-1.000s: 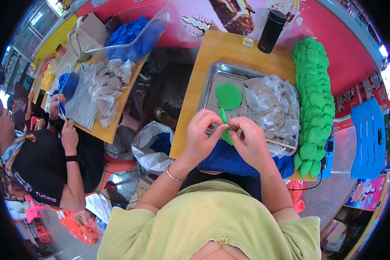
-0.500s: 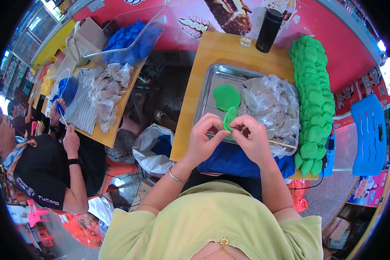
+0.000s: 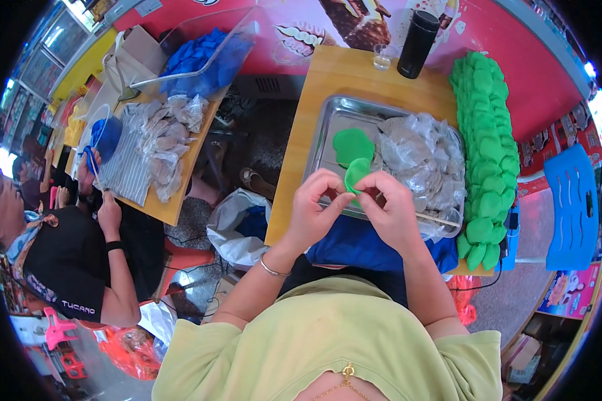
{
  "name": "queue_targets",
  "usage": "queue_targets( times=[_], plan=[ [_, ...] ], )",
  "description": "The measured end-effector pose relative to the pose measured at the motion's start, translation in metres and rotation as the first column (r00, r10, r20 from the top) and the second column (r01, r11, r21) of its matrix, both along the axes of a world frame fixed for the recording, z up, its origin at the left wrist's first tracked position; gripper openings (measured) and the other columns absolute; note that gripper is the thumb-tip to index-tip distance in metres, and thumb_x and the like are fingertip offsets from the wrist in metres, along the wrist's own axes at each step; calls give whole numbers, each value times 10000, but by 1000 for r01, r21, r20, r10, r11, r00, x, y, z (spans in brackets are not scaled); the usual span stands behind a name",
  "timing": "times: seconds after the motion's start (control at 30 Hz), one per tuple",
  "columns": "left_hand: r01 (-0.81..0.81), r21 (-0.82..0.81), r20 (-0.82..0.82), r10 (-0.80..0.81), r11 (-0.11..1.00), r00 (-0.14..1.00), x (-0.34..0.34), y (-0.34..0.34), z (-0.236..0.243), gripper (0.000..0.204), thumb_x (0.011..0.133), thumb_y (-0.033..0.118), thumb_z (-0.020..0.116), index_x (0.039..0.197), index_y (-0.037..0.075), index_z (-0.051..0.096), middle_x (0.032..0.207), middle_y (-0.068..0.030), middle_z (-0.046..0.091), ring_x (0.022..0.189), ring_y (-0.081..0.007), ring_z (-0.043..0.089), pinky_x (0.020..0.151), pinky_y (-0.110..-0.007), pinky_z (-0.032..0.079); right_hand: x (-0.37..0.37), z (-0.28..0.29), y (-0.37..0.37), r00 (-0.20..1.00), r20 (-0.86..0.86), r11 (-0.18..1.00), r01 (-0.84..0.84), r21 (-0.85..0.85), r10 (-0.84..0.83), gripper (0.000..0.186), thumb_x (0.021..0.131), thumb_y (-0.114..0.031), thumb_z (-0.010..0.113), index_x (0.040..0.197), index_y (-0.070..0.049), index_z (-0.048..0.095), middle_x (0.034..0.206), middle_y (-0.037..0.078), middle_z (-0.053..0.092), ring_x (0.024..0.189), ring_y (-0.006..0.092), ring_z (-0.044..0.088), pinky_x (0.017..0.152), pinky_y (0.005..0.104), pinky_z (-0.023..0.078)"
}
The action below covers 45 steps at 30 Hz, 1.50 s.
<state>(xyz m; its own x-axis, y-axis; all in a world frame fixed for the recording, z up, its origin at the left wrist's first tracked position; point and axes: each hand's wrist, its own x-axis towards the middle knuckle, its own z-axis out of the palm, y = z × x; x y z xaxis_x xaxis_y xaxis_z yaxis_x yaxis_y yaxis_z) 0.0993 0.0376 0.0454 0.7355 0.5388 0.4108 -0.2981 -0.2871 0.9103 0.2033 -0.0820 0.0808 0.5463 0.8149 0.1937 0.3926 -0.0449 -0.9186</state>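
Observation:
Both hands meet over the near edge of a metal tray (image 3: 322, 137). Between their fingertips is a thin green petal-shaped piece (image 3: 357, 172), its upper part curled and its lower end pinched. My left hand (image 3: 320, 206) closes on it with thumb and forefinger, and my right hand (image 3: 391, 208) pinches it from the other side. Just beyond, several flat green rounded pieces (image 3: 352, 146) lie overlapped in the tray. To their right is a heap of clear plastic-wrapped bundles (image 3: 423, 154). A thin stick (image 3: 438, 218) rests by the tray's near right corner.
Along the table's right side stands a long stack of green petals (image 3: 483, 150). A black flask (image 3: 418, 45) and a clear cup (image 3: 382, 59) are at the back. Dark blue cloth (image 3: 354, 247) covers my lap. At left, a person (image 3: 67, 260) works at another table. A blue chair (image 3: 571, 207) is at right.
The green piece between my fingertips now looks wider and more curled open. My hands stay nearly in place, and the whole view has shifted slightly.

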Motion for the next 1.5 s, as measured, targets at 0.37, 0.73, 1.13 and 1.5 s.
queue_targets(
  times=[0.37,0.73,1.13,1.5],
  plan=[
    [-186,180,-3,190,966,982,-5,-12,7,95,790,-4,620,802,-2,526,722,-55,557,636,-98,523,581,-245,438,-6,0,4,842,521,966,229,-118,-136,119,761,-104,632,867,-82,585,812,101,591,710,297,605,588,380,482],
    [-308,461,-36,365,832,930,7,-5,-7,267,682,-4,674,905,29,530,815,-101,574,706,-267,575,601,-330,474,-6,-10,18,948,293,992,111,55,-122,108,751,-7,596,839,-25,536,769,150,559,700,337,578,596,400,451],
    [-346,447,2,386,825,922,10,3,-7,204,681,-10,657,869,44,601,834,-111,586,698,-265,604,583,-320,492,-6,-9,22,965,242,994,109,-30,-98,131,732,-14,617,819,-30,520,756,137,540,666,304,574,593,389,459],
    [116,-671,132,-36,733,991,16,-15,-14,54,865,42,572,914,20,584,903,5,531,782,-60,503,720,-189,400,2,-13,28,915,234,934,276,228,-328,192,716,45,623,879,-26,552,816,113,540,672,233,577,618,323,478]
  ],
)
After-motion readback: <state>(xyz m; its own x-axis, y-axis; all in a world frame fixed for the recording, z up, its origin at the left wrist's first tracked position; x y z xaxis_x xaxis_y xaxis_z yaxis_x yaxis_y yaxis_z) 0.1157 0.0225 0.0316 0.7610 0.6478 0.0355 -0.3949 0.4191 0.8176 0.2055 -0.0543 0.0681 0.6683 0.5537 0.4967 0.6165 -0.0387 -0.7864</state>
